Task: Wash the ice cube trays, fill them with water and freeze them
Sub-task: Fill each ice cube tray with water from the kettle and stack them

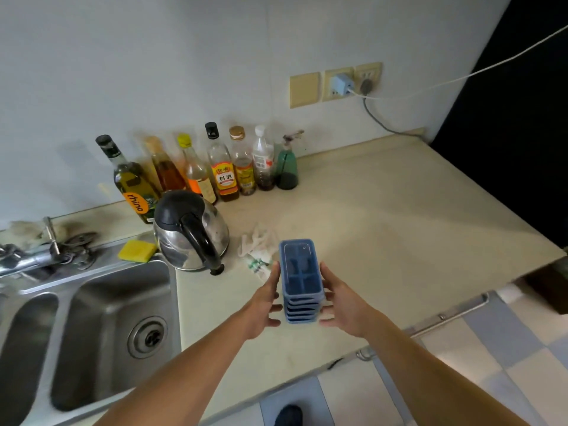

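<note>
A stack of several blue ice cube trays (301,279) stands on the beige counter (399,235), the top one under a clear lid. My left hand (264,305) is at the stack's left side with fingers straight, its fingertips touching the edge. At the right side is my right hand (341,302), fingers spread and touching the trays. Neither hand curls round the stack. A double steel sink (101,333) lies to the left, with a tap (33,256) behind it.
A steel kettle (192,232) with a black handle stands left of the trays, next to a yellow sponge (137,249). A crumpled cloth (256,250) lies just behind the stack. Several bottles (224,167) line the wall. A cord runs from the wall sockets (344,84).
</note>
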Available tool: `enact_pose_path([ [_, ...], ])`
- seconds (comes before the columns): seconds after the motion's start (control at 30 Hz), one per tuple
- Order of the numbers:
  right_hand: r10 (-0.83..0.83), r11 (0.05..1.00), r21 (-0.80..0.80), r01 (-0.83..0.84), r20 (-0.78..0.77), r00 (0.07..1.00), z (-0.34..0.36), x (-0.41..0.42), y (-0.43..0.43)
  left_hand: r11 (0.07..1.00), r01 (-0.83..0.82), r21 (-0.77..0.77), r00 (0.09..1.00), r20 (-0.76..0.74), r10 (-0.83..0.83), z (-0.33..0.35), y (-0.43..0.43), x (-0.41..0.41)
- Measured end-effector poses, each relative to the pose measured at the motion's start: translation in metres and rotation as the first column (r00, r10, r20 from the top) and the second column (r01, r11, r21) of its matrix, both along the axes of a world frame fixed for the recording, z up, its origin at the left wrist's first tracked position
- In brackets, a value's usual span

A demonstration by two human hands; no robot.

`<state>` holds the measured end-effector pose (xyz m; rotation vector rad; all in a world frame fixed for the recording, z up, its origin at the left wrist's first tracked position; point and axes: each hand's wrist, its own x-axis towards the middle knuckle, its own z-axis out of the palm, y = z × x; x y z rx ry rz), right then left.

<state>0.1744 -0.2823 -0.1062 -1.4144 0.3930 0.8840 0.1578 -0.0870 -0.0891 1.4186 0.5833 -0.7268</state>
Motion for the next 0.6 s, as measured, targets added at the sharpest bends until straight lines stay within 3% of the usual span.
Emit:
enact_pose_path([
  [0.13, -0.004, 0.998, 0.061, 0.005, -0.011, 1.000, -0.007, 0.002, 0.008, 0.996, -0.079, -0.047, 0.996, -0.035, 0.077, -0.010, -0.017, 0.010],
  [0.3, -0.080, 0.996, 0.047, 0.080, -0.004, 0.997, -0.007, 0.006, -0.006, 1.000, -0.010, 0.000, 1.000, 0.004, 0.010, -0.017, -0.032, 0.025],
  [0.6, -0.202, 0.979, 0.007, 0.201, 0.022, 0.979, 0.013, 0.031, -0.133, 0.992, 0.129, 0.000, 0.991, 0.023, -0.129, -0.012, -0.157, 0.073],
])
